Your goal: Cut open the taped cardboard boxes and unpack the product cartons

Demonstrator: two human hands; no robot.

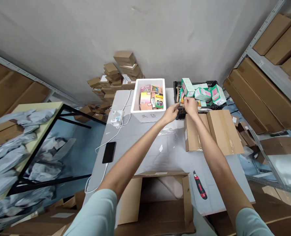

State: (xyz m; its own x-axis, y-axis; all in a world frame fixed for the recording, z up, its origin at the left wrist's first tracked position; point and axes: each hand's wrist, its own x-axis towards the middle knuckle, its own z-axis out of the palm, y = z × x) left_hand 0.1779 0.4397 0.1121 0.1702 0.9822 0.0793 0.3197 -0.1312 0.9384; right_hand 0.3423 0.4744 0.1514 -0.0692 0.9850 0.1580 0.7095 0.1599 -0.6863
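Black crate point(175, 89), upper right: left hand point(171, 113) beside right hand point(190, 106).
Green boxes point(203, 94) likely needed light fingertips; I couldn't tell either grip.

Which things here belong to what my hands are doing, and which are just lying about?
Seemingly in use:
left hand
right hand
black crate
green-and-white boxes inside it

Apparently just lying about:
black phone
red-and-black cutter
white foam box, untouched
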